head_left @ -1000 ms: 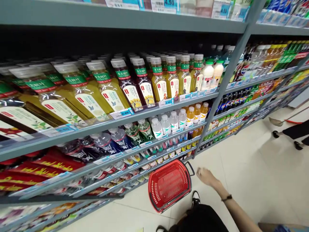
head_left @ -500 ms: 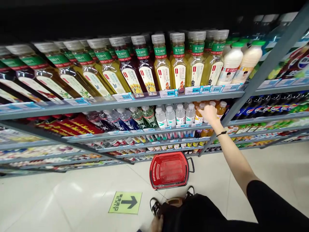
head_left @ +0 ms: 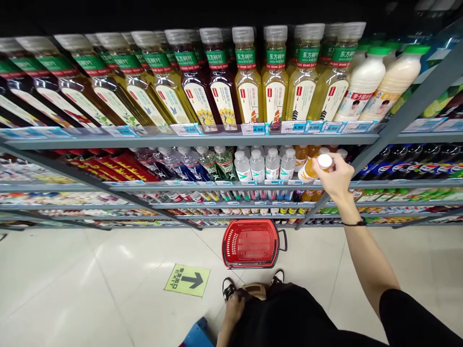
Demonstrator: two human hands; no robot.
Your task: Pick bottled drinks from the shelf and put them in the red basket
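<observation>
Tall bottles (head_left: 275, 99) of yellow and dark drink are lining the upper shelf (head_left: 217, 141); a red basket (head_left: 227, 241) is sitting on the floor (head_left: 144, 279), below centre. Right of centre, your right grip (head_left: 336, 176) is holding a tilted, white-capped orange bottle (head_left: 308, 169), fingers wrapping its neck. Your left grip (head_left: 235, 307) is hanging bottom centre, its opening unclear.

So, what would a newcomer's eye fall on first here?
First, the bright red shopping basket on the floor, just ahead of the person's sneakers. Next comes the right hand gripping a white-capped orange drink bottle, below the upper shelf with its row of green-banded 东方树叶 tea bottles.
</observation>
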